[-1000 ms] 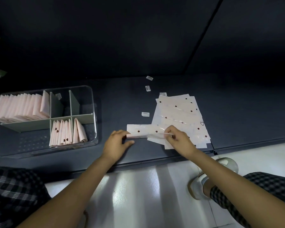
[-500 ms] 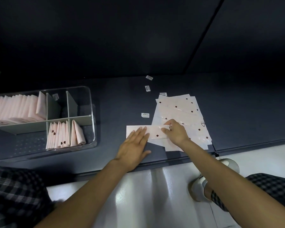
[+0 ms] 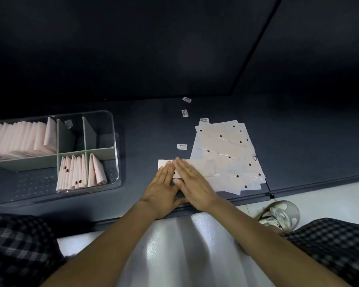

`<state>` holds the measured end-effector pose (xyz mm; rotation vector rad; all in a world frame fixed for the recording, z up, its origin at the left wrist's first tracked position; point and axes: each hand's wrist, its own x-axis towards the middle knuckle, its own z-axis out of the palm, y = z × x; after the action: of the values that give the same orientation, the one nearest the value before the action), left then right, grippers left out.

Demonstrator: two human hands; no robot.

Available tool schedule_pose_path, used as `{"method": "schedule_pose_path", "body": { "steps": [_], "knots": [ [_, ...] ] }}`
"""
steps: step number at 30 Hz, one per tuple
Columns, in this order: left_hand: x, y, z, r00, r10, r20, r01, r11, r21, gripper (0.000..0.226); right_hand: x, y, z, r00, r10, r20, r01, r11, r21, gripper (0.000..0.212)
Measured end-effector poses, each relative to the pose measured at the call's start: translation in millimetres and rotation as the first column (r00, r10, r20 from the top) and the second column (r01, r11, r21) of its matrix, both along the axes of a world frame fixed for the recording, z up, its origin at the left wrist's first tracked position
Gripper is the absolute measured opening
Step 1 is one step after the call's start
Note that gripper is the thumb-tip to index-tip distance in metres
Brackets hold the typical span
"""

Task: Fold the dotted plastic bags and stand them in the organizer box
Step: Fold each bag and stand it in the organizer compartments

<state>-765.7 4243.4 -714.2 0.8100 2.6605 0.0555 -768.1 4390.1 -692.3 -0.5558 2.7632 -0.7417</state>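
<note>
A dark slate-blue work surface (image 3: 145, 129) fills the middle of the head view, with a matte dark wall panel (image 3: 133, 44) rising behind it and a pale glossy floor (image 3: 174, 245) in front. A thin seam runs diagonally across the wall, and a second seam cuts the surface near its front edge.

At the front of the surface lies a long, narrow, pale pink folded strip of dotted plastic bag (image 3: 201, 168). Both hands lie flat on its left end, side by side and touching. The left hand (image 3: 164, 187) has its fingers straight and close together, pressing down and grasping nothing. The right hand (image 3: 193, 183) is likewise flat with fingers extended, and a thin ring shows on one finger.

Under the strip's right end and stretching away from it sits a loose pile of flat translucent bags with dark red dots (image 3: 226, 146); the number of sheets cannot be counted.

Four small white labels (image 3: 182, 146) lie scattered on the surface behind the strip.

Well to the left of the strip stands one clear plastic organizer box with grey-green dividers (image 3: 112, 129). A long row of folded pink bags (image 3: 21, 139) stands upright in its far left compartment. A smaller bunch of folded bags (image 3: 73, 172) stands in a near compartment, and one more folded bag (image 3: 97, 172) leans in the compartment beside that.

Checked fabric covers the person's legs at both lower corners, and one pale shoe (image 3: 278, 214) rests on the floor.
</note>
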Motion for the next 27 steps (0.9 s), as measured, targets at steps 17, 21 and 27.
{"method": "schedule_pose_path", "body": {
  "steps": [17,21,27],
  "knots": [
    [-9,-5,3,0.995,0.022,0.093,-0.034,0.992,0.124,0.068,-20,79,10,0.930,0.261,-0.260,-0.100,0.859,0.502,0.044],
    [-9,-5,12,0.995,0.100,0.032,-0.104,0.978,0.182,0.060,-20,72,21,0.867,0.319,-0.383,-0.142,0.895,0.423,0.026],
    [11,-2,21,0.961,0.245,-0.125,-0.190,0.920,0.343,0.033,13,30,29,0.874,0.270,-0.405,-0.228,0.962,0.150,0.013]
  ]
}}
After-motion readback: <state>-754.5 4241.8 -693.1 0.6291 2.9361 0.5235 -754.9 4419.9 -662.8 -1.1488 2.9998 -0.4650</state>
